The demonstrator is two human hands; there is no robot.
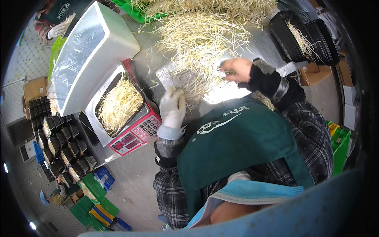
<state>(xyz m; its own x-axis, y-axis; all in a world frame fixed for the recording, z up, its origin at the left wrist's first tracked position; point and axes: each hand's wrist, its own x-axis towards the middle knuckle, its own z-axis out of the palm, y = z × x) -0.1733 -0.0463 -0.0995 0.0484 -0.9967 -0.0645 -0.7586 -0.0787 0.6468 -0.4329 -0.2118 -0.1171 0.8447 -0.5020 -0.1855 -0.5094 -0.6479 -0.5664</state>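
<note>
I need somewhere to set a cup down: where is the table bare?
One patch of table lies between the sprouts and black trays. A bright patch lies between the right hand and apron. It's crowded left: the scale bears a filled tray, beside a white bin.

The person's left forearm runs up and away from the body, and the white-gloved left hand continues that line with its fingers pointing forward, close together. The right arm slants inward from the right, elbow bent, ending in an ungloved, motion-blurred right hand, fingers pointing left and curved.
</note>
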